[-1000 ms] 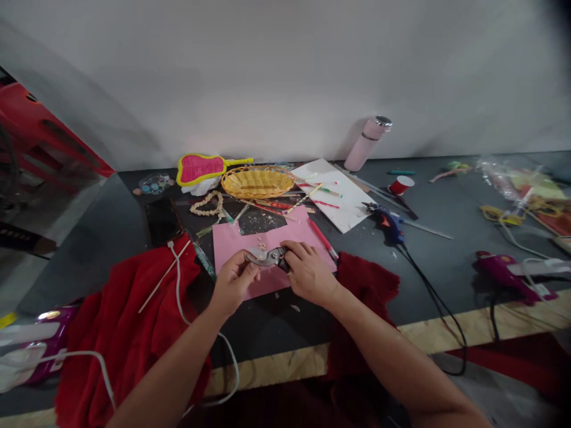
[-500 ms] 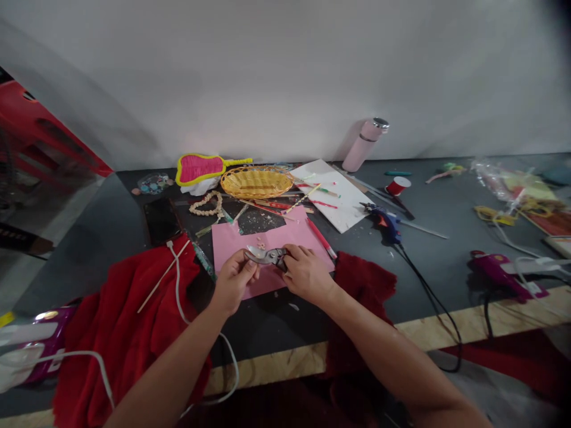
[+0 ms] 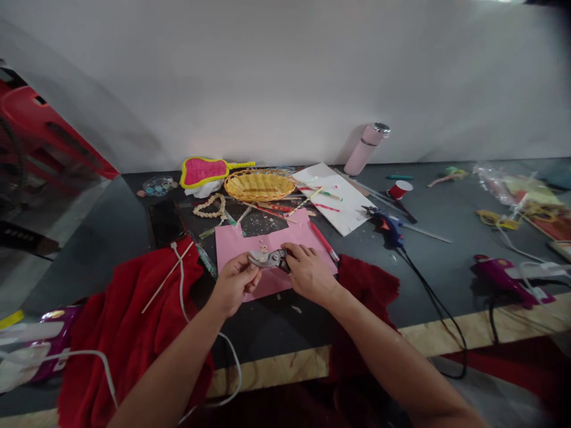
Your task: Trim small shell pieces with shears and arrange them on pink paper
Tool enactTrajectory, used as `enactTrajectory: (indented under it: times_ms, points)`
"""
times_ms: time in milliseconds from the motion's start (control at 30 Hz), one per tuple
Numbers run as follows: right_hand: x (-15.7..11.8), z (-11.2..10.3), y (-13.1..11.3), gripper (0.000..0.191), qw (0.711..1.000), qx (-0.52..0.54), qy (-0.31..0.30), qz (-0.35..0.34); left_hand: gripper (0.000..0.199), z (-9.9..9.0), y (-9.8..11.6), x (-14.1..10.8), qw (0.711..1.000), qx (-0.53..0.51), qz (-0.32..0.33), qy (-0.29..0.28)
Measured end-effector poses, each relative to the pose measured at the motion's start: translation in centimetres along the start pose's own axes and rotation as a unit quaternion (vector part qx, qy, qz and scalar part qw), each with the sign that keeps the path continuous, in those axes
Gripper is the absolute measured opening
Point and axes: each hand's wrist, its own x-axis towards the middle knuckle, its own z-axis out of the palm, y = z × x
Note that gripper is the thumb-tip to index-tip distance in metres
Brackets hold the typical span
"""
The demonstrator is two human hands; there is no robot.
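Note:
My right hand [image 3: 311, 274] is closed round the handles of a pair of pruning shears [image 3: 271, 259], whose metal blades point left. At the blades, the fingers of my left hand [image 3: 235, 282] are pinched together; what they hold is too small to make out. Below both hands lies a pink sheet of paper [image 3: 229, 241] with a notched far edge. A few small pale pieces [image 3: 263, 246] rest on it just beyond the blades. A red pen-like stick [image 3: 323, 240] lies along its right side.
Behind the paper stand a yellow wicker basket [image 3: 259, 185] and a heart-shaped beaded loop [image 3: 209, 205]. A phone [image 3: 166, 222] and red cloth [image 3: 129, 315] lie left. Rightward are a white sheet [image 3: 341, 208], a blue glue gun [image 3: 389, 229] with its cord, and a pink bottle [image 3: 366, 148].
The whole view has shifted slightly, so everything sits a little lower and further right. Both hands keep almost the same pose at the shears.

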Motion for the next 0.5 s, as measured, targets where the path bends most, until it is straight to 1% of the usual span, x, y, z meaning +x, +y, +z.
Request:
enactTrajectory:
  times_ms: [133,233,367,500]
  points:
    - [-0.16,-0.54,0.48,0.024,1.0,0.016,-0.003,-0.019,0.02,-0.01,0.54,-0.29,0.997,-0.032,-0.052,-0.045]
    - [-0.31,-0.65,0.65,0.026,0.999,0.032,-0.002,-0.026,0.02,0.03,0.72,-0.43,0.994,-0.053,-0.081,-0.053]
    - [-0.45,-0.58,0.8,0.027,0.999,0.044,0.0,-0.029,0.02,0.04,0.81,-0.46,0.992,-0.062,-0.101,-0.051]
    - [-0.49,-0.41,1.03,0.024,0.998,0.044,-0.001,-0.035,0.018,-0.09,0.65,-0.27,0.99,-0.063,-0.104,-0.072]
